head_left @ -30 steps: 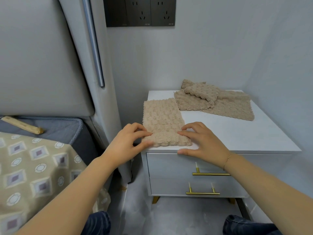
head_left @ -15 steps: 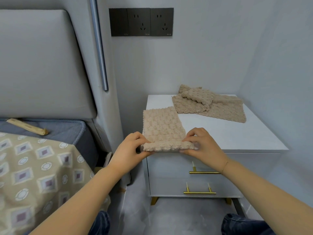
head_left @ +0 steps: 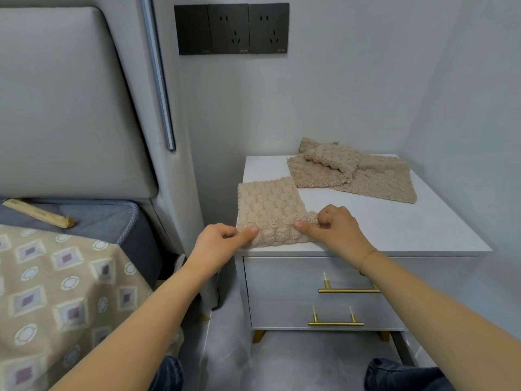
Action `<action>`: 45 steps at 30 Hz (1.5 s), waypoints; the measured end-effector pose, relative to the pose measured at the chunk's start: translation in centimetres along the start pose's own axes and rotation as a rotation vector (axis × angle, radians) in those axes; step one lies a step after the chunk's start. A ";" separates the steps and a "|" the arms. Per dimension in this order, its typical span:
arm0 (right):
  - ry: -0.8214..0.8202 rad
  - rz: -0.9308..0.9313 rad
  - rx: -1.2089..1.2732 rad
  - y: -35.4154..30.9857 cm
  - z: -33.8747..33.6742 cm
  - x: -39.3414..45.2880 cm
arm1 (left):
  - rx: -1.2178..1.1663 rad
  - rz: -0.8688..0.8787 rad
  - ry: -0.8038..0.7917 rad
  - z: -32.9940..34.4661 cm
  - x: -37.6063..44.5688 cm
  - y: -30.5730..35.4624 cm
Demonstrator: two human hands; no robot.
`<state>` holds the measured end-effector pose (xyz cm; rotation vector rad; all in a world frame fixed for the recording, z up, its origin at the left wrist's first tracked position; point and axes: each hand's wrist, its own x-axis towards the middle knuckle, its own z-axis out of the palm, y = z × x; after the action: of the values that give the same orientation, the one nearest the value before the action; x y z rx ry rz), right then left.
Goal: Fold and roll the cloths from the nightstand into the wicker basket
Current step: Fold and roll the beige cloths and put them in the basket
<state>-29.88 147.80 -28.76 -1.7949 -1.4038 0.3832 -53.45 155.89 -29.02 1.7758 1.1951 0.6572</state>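
A beige nubby cloth [head_left: 270, 206], folded into a strip, lies on the front left of the white nightstand [head_left: 394, 221]. Its near end is turned up into the start of a roll. My left hand [head_left: 222, 242] pinches the roll's left end with thumb and curled fingers. At the right end my right hand [head_left: 335, 228] pinches the cloth between thumb and fingers. More beige cloths [head_left: 355, 173] lie in a loose pile at the back of the nightstand. No wicker basket is in view.
The nightstand stands in a corner, walls behind and to its right, with two drawers with gold handles [head_left: 349, 290]. A padded headboard [head_left: 70, 108] and a bed with a patterned cover [head_left: 56, 292] are on the left. A wooden stick [head_left: 39, 213] lies on the mattress.
My hands went from lying flat on the cloth's near edge to pinching it and curling it over away from me into a roll. The view shifted a little.
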 end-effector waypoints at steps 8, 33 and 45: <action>0.013 -0.043 -0.323 0.1 0.5 1.2 | 0.338 0.047 0.144 0.5 1.1 0.2; -0.256 -0.309 -0.238 0.7 -0.8 0.0 | 0.552 0.604 -0.038 -1.0 0.9 -0.9; -0.131 -0.320 -0.155 0.9 -1.3 -2.4 | 0.478 0.612 0.081 0.1 -1.8 -0.9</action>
<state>-29.19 145.03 -29.20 -1.6498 -1.8229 0.2311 -54.51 154.35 -29.81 2.5850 0.8962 0.8395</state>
